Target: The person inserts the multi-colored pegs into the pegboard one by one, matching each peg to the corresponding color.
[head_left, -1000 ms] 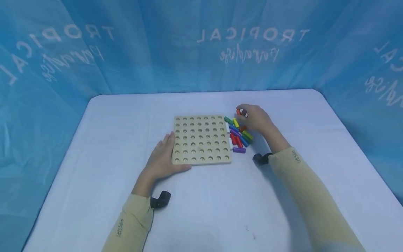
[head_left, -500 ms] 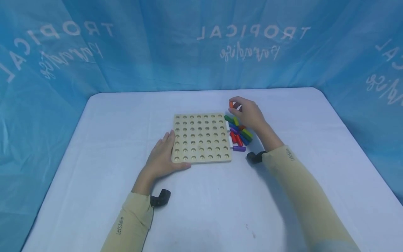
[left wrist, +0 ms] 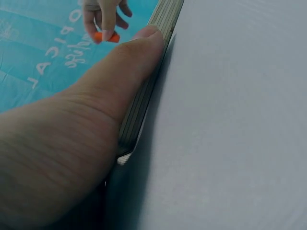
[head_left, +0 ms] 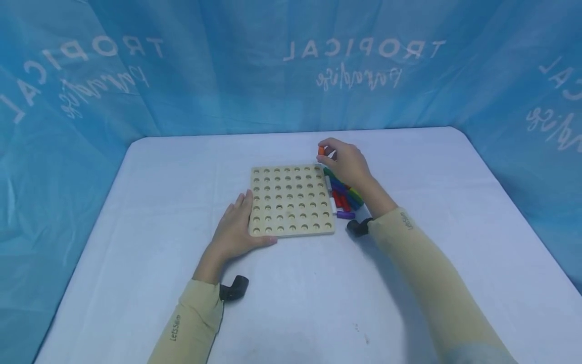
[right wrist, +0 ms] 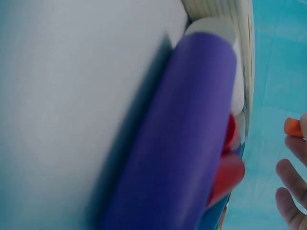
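A square wooden pegboard with rows of round holes lies on the table; no pegs stand in it. My left hand rests against its near left corner, fingers along the left side and thumb along the front edge. In the left wrist view that thumb lies straight on the board's layered edge. My right hand pinches a small orange peg between thumb and fingertips, above the board's far right corner. The right wrist view shows the orange peg at its right edge.
A pile of loose colored pegs lies along the board's right side, partly hidden by my right hand. A purple peg is nearest the front, beside a white peg and a red peg. Blue printed curtains surround the white table.
My right hand has carried the orange peg leftward and slightly away, from above the loose pegs to the board's far right corner. My left hand has stayed at the board.
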`<state>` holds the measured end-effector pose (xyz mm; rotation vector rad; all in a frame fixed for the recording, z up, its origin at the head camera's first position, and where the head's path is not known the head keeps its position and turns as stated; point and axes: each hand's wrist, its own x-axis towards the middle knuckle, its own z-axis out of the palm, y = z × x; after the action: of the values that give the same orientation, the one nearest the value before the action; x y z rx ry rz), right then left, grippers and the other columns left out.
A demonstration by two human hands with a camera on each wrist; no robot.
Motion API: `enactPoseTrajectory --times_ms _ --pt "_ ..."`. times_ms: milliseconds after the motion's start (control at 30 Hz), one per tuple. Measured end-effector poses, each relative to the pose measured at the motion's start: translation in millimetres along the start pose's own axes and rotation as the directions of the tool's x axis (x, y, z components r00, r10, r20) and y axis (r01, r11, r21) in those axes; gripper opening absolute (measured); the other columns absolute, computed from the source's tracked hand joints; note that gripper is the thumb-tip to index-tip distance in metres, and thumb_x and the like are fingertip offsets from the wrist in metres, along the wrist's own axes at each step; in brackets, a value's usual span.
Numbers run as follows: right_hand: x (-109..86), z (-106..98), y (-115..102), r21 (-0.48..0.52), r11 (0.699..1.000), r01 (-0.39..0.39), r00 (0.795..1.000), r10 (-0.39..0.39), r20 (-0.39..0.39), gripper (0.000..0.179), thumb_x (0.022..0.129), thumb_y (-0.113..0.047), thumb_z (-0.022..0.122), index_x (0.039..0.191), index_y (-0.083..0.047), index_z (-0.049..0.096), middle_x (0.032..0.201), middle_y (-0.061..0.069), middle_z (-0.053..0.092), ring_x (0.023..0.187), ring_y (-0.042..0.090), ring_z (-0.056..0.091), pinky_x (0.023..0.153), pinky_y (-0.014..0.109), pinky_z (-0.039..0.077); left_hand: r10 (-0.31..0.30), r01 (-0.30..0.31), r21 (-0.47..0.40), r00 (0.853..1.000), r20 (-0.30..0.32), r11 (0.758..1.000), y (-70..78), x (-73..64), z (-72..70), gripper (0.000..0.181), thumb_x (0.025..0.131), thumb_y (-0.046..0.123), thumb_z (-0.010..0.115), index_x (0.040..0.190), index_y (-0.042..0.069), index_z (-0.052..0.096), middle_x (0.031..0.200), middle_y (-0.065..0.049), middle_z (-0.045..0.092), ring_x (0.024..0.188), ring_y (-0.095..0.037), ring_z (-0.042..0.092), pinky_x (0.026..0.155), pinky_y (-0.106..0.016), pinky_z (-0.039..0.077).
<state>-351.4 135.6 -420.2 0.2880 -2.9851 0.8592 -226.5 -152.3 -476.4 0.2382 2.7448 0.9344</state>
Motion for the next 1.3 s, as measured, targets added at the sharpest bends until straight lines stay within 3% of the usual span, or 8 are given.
enactPoseTrajectory --times_ms 300,667,900,1300 --pt "3.3 6 -5 0.0 0.999 0.05 0.999 -0.05 0.01 0.036 0.095 -0.029 0.069 0.127 -0.016 0.062 0.109 0.003 0.072 0.088 0.02 0.064 0.078 0.038 0.053 0.002 -0.003 -0.006 1.0 -0.005 1.0 -0.1 2.6 2.8 0.141 0.063 0.066 0.084 0.161 0.013 -0.002 0.168 -0.011 0.004 0.157 -0.028 0.002 0.128 -0.05 0.006" --pt "7.2 14 -4 -0.037 0.998 0.046 0.999 -0.045 0.029 0.034 0.094 -0.03 0.069 0.125 -0.018 0.063 0.112 0.003 0.073 0.088 0.02 0.066 0.079 0.039 0.054 -0.017 0.016 -0.013 1.0 -0.016 1.0 3.3 1.9 4.1 0.142 0.06 0.066 0.085 0.161 0.013 0.0 0.168 -0.013 0.005 0.156 -0.033 0.005 0.127 -0.054 0.01" --pt "9.3 16 -7 -0.049 0.997 0.058 0.996 -0.054 0.074 0.032 0.094 -0.032 0.07 0.121 -0.019 0.064 0.11 0.003 0.073 0.089 0.02 0.067 0.079 0.041 0.054 -0.019 0.019 -0.009 1.0 -0.015 1.0 2.4 1.6 2.8 0.141 0.062 0.066 0.085 0.161 0.014 -0.001 0.168 -0.011 0.005 0.156 -0.029 0.003 0.128 -0.051 0.008" --pt "12.4 21 -12 -0.088 0.995 0.053 0.99 -0.041 0.132 0.03 0.094 -0.032 0.069 0.12 -0.018 0.065 0.111 0.004 0.073 0.1 0.023 0.067 0.088 0.044 0.054 -0.011 0.011 0.0 1.0 -0.011 1.0 -1.2 1.2 1.6 0.141 0.062 0.068 0.083 0.161 0.014 -0.002 0.168 -0.011 0.005 0.157 -0.028 0.003 0.128 -0.049 0.006"
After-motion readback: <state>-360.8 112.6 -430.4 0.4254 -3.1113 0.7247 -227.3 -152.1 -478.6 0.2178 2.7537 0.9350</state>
